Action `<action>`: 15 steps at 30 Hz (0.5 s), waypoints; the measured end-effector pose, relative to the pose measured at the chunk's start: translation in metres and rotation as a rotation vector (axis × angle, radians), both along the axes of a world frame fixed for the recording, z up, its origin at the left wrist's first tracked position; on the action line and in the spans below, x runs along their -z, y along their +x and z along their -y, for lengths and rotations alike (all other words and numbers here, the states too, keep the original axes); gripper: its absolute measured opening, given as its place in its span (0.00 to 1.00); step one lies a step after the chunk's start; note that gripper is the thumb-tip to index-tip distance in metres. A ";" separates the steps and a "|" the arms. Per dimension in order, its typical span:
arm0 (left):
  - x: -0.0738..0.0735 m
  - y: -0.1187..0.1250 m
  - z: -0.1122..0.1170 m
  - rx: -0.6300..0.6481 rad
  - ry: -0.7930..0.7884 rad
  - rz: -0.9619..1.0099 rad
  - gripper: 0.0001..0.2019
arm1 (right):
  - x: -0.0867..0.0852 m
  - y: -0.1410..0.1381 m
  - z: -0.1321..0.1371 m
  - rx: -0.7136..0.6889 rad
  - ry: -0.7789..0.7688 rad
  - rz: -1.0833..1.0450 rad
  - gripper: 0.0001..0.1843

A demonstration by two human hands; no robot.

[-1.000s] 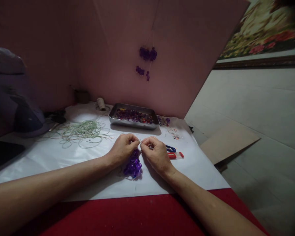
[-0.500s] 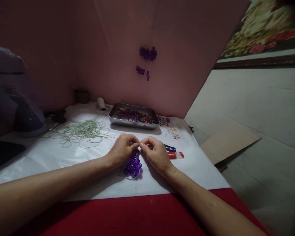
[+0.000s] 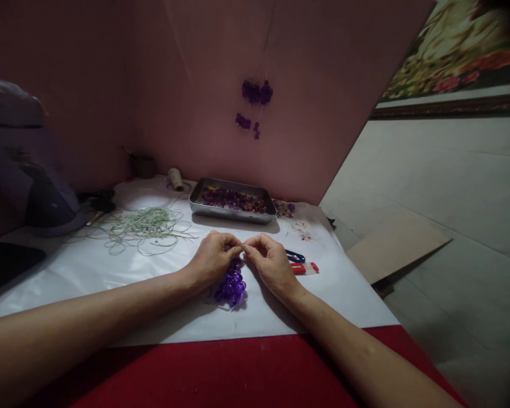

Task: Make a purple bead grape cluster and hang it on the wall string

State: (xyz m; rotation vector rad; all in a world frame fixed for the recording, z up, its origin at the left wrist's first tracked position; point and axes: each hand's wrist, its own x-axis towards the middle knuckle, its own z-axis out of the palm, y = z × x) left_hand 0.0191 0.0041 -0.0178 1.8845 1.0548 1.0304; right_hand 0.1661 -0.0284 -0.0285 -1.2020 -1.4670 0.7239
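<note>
My left hand [image 3: 218,254] is closed in a pinch just above a cluster of shiny purple beads [image 3: 232,287]. Its fingertips meet those of my right hand [image 3: 268,262], which is pinched as well. Whatever lies between the fingertips is too small to make out. The bead cluster hangs or rests below my left hand, over the white table sheet [image 3: 174,314]; its upper end is hidden behind the fingers. Right of my right hand lie a red cutter [image 3: 305,268] and a dark blue tool [image 3: 296,256], perhaps thread snips, both partly covered by the hand.
A metal tray [image 3: 233,215] of mixed beads stands at the back. Tangled pale green cord [image 3: 147,226] lies to the left, with a thread spool [image 3: 175,179] behind it. Loose small beads [image 3: 301,230] are at the right. Purple bead pieces [image 3: 255,92] hang on the pink wall.
</note>
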 end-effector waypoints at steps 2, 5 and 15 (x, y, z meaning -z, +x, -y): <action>0.002 0.000 -0.001 -0.007 -0.033 0.035 0.04 | 0.001 0.000 -0.001 0.000 -0.015 -0.004 0.08; 0.004 0.000 -0.001 -0.014 -0.077 0.104 0.06 | 0.000 0.000 -0.002 0.002 -0.012 -0.002 0.08; 0.000 0.000 0.003 0.047 -0.018 0.038 0.06 | -0.003 -0.002 -0.001 -0.078 -0.066 -0.169 0.08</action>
